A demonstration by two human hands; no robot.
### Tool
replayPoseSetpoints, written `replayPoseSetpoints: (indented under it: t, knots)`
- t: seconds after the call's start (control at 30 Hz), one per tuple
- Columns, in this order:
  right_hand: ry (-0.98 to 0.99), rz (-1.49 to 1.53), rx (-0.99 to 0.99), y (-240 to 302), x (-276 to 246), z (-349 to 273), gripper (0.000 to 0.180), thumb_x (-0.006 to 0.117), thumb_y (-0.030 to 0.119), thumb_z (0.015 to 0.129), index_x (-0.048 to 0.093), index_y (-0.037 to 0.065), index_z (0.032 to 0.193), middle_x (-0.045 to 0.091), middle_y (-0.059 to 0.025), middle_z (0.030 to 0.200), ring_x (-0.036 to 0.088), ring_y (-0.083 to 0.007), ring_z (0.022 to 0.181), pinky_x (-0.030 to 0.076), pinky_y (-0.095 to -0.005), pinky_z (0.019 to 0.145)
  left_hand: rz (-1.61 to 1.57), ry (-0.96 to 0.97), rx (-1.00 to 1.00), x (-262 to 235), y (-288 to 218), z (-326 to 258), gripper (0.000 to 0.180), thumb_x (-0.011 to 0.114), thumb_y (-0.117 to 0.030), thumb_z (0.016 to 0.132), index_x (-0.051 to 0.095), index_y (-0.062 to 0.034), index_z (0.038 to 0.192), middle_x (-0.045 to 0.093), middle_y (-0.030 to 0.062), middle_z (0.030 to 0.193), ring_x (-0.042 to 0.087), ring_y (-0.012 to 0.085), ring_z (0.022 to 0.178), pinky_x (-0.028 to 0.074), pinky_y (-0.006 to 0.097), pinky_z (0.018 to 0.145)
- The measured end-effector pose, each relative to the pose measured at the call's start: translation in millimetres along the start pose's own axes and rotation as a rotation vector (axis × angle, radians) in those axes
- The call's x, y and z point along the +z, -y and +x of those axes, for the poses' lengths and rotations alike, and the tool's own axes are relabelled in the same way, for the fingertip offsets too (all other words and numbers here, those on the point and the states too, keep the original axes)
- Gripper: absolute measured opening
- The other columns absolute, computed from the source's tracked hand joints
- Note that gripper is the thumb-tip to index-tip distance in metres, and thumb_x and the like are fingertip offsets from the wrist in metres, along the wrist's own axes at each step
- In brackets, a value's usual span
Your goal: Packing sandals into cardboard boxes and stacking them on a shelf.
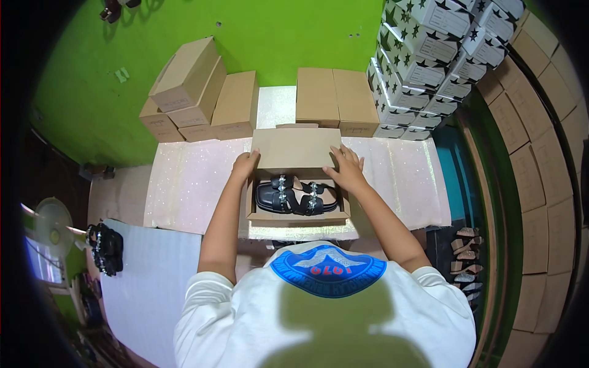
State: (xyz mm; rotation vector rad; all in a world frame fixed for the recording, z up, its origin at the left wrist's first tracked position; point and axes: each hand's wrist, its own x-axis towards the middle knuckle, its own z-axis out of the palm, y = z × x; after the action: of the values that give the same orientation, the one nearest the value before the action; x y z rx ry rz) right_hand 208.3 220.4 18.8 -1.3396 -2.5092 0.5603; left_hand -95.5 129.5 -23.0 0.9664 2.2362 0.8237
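Note:
In front of me an open brown cardboard shoebox (299,219) sits on the table. A pair of black sandals (294,196) with jewelled straps lies in it, soles and straps side by side. The box's hinged lid (297,147) stands raised at the far side. My left hand (246,164) is closed on the lid's left edge, its fingertips partly hidden. At the right edge, my right hand (348,172) grips the lid, thumb toward the near side and a few fingers spread along the far side.
Brown boxes (233,104) stand at the back left, with two more (336,98) at the back right. White star-patterned boxes (417,67) are stacked high beside them. Black sandals (105,248) rest on a white side table (153,264). More brown boxes (534,172) line the right.

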Motion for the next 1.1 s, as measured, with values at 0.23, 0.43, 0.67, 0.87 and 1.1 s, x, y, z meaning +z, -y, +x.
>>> replayPoseSetpoints:
  t: [0.23,0.43,0.67,0.87,1.1]
  knots:
    - [-0.193,-0.129,-0.16,33,-46,36,0.064,0.057,0.044,0.08,0.033,0.023,0.135,0.026,-0.0126,0.142,0.022,-0.0351,0.131,0.007,-0.0626,0.102,-0.335,-0.264,0.186,-19,-55,3,0.054,0.047,-0.047,0.087,0.06,0.0041,0.099,0.058,0.0238,0.105,0.055,0.0318,0.101,0.041,0.034,0.087]
    - [-0.27,-0.212,-0.399,52,-56,27,0.04,0.05,0.04,0.086,0.049,0.028,0.124,0.051,-0.0008,0.125,0.031,-0.0282,0.128,-0.001,-0.0655,0.1,0.006,-0.407,0.555,-48,-92,-48,0.041,0.054,-0.042,0.083,0.067,-0.0038,0.088,0.059,0.012,0.11,0.048,0.0319,0.112,0.024,0.051,0.099]
    - [-0.368,-0.091,-0.51,60,-49,-47,0.02,0.064,0.03,0.077,0.067,0.025,0.095,0.064,0.0058,0.092,0.048,-0.0229,0.113,0.002,-0.0655,0.099,0.466,-0.442,0.833,-30,-77,-138,0.026,0.068,-0.034,0.071,0.06,-0.0088,0.073,0.058,0.0023,0.102,0.041,0.0279,0.118,0.003,0.064,0.1]
    - [-0.109,-0.171,-0.545,44,-7,-90,0.02,0.064,0.03,0.075,0.065,0.022,0.094,0.061,0.0055,0.098,0.048,-0.0198,0.111,0.013,-0.0694,0.095,0.508,-0.322,0.634,-5,-29,-184,0.037,0.071,-0.034,0.066,0.056,-0.0134,0.092,0.053,0.0005,0.106,0.042,0.025,0.117,0.006,0.068,0.098]
    - [0.048,-0.105,-0.586,34,26,-92,0.034,0.059,0.033,0.08,0.058,0.018,0.111,0.053,-0.0065,0.119,0.044,-0.0254,0.117,0.021,-0.0617,0.099,0.548,-0.106,0.702,32,-23,-186,0.058,0.069,-0.034,0.068,0.05,-0.0119,0.118,0.045,0.0081,0.124,0.035,0.0311,0.122,0.013,0.064,0.099]
